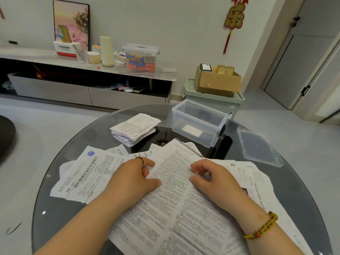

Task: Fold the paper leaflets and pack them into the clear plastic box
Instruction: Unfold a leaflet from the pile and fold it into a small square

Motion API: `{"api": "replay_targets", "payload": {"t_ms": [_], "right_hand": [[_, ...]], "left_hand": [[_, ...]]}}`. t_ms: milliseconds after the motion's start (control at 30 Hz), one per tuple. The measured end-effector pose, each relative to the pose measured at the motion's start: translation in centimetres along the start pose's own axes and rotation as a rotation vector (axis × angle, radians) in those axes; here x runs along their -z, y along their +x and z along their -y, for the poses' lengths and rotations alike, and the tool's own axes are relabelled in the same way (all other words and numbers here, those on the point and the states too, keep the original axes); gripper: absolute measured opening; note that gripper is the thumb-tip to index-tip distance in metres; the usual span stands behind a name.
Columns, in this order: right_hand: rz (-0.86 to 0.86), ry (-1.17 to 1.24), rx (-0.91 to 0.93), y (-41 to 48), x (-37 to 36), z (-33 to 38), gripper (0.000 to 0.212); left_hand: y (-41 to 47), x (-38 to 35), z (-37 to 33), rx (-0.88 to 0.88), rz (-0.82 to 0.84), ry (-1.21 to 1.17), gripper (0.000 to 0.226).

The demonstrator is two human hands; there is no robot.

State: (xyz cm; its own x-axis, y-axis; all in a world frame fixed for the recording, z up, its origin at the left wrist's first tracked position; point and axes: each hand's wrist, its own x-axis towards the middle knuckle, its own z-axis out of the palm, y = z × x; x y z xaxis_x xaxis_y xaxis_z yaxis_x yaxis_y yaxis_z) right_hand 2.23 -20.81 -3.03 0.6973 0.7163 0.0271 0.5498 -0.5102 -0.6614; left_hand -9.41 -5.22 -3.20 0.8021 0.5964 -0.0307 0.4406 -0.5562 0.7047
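A large printed leaflet [176, 196] lies spread flat on top of several other unfolded leaflets on the round glass table [77, 137]. My left hand [136, 179] rests on the leaflet's left side, fingers loosely bent. On its right side rests my right hand [213, 177], fingertips touching the paper. A stack of folded leaflets [134, 129] sits beyond my hands at the table's middle. The clear plastic box [198, 122] stands open at the far right of the table, with only a white label showing at its bottom.
The box's clear lid [257, 146] lies flat at the table's right edge. A leaflet with a blue logo [86, 173] lies left of my left hand. Beyond the table are a low grey cabinet [88, 92] and a green bin carrying a cardboard box [217, 80].
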Motion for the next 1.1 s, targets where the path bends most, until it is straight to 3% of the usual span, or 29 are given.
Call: {"api": "replay_targets", "payload": {"t_ms": [267, 533, 633, 733, 900, 1033, 1100], "right_hand": [[-0.081, 0.158, 0.026, -0.5, 0.7, -0.1, 0.017], [-0.398, 0.384, -0.044, -0.6, 1.8, 0.3, 0.019], [-0.291, 0.572, -0.16, -0.3, 2.0, 0.3, 0.029], [-0.099, 0.757, -0.265, -0.4, 1.7, 0.6, 0.025], [-0.225, 0.566, -0.292, -0.4, 1.8, 0.7, 0.031], [-0.084, 0.653, -0.364, -0.4, 1.9, 0.2, 0.05], [0.013, 0.797, -0.392, -0.4, 1.9, 0.1, 0.046]], "left_hand": [[-0.1, 0.6, -0.7, -0.033, -0.077, -0.26, 0.043], [-0.3, 2.5, -0.5, 0.158, -0.009, -0.812, 0.022], [-0.2, 2.9, -0.4, 0.188, 0.006, -0.969, 0.021], [-0.2, 2.8, -0.7, 0.171, 0.077, -1.08, 0.024], [-0.5, 2.7, -1.2, 0.124, 0.109, -1.163, 0.025], [-0.4, 2.7, -1.0, 0.104, 0.104, -1.196, 0.025], [-0.4, 2.7, -1.0, 0.086, 0.111, -1.197, 0.025]]}}
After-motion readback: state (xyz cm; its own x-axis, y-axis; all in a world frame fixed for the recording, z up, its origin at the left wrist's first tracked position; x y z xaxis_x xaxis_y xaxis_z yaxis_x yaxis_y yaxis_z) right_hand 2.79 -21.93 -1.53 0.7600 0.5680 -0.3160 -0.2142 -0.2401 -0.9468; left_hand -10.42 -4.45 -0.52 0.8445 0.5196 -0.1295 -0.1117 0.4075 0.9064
